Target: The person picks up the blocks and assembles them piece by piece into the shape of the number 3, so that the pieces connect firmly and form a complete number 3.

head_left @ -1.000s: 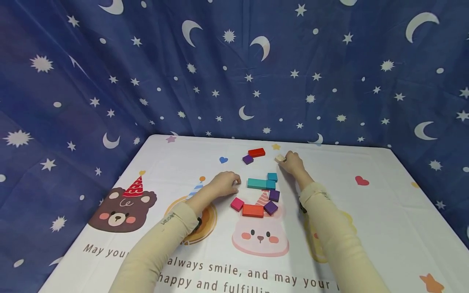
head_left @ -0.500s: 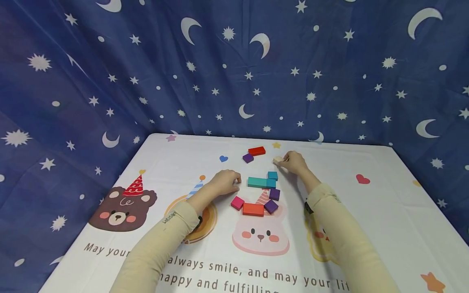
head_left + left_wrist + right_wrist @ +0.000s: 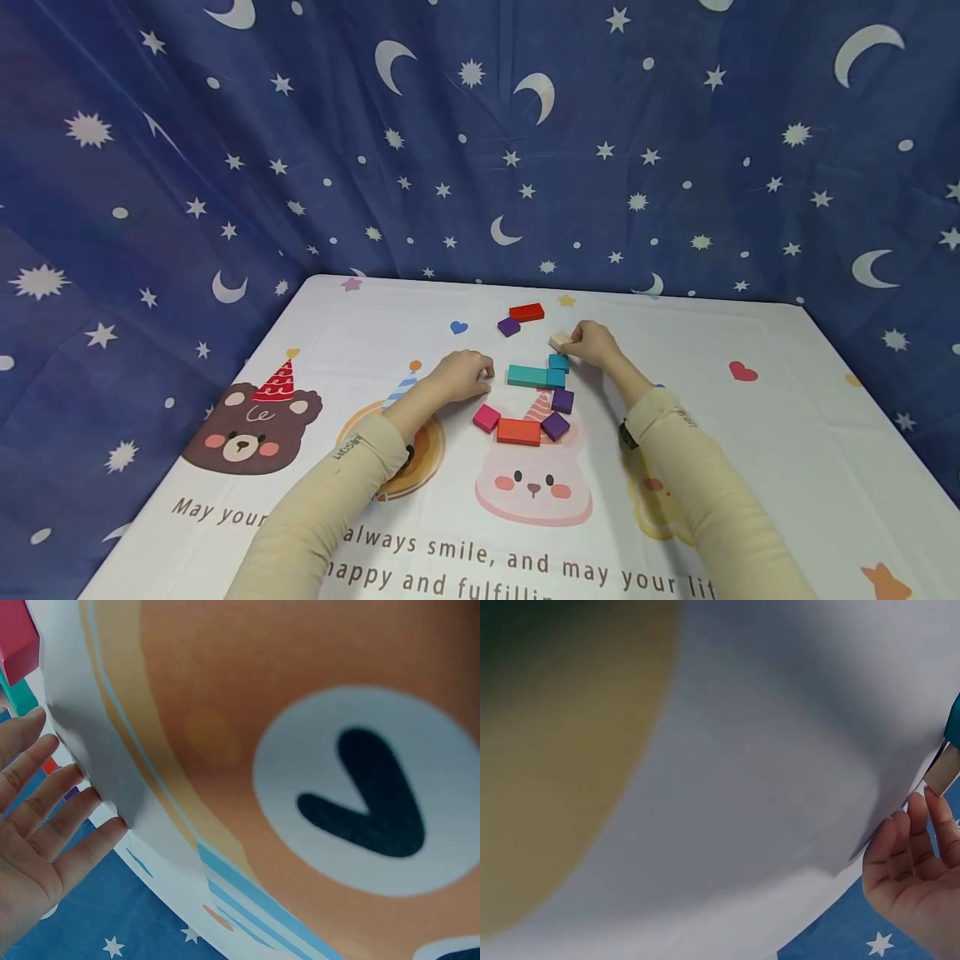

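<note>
My right hand pinches a small cream wooden block, just behind a small blue block. In the right wrist view the index fingertip touches the plain wooden block, and the other fingers are bent. A long teal block meets a second blue block; two purple blocks follow toward me. An orange-red block and a pink block continue this curved row leftward. My left hand rests on the cloth left of the teal block, holding nothing, its fingers spread in the left wrist view.
Farther back on the printed white tablecloth lie a red block and a purple block, touching or nearly so. A dark blue curtain with moons and stars hangs behind the table's back edge.
My right hand has brought the cream block toward me and slightly left, from the back of the table to beside the upper blue block. The left hand has stayed in place.
</note>
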Demonstrator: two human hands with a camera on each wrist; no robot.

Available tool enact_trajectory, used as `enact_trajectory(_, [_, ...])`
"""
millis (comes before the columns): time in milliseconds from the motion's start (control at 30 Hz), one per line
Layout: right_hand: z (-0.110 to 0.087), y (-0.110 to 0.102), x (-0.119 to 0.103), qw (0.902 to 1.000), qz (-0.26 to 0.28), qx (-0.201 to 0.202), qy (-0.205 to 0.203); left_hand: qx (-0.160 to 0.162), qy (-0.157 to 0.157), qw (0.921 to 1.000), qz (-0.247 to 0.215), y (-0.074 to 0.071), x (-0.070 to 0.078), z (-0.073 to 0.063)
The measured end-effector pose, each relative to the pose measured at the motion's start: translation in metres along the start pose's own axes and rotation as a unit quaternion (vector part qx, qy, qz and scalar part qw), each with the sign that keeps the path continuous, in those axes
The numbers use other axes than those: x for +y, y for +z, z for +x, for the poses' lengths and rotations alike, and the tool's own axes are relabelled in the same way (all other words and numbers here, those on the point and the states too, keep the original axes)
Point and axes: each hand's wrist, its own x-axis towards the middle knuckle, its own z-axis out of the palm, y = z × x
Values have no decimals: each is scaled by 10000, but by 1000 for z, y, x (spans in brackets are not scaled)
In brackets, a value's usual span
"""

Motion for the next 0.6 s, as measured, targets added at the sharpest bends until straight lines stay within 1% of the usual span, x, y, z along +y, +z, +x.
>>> enact_trajectory(267, [2,4,-8,9996,-136,14,239,48,27,10000,11,1,-1,0])
enact_trajectory(600, [2,6,-16,9993,-270,-141,232,17,-10,10000,-58,-1,-1,-1])
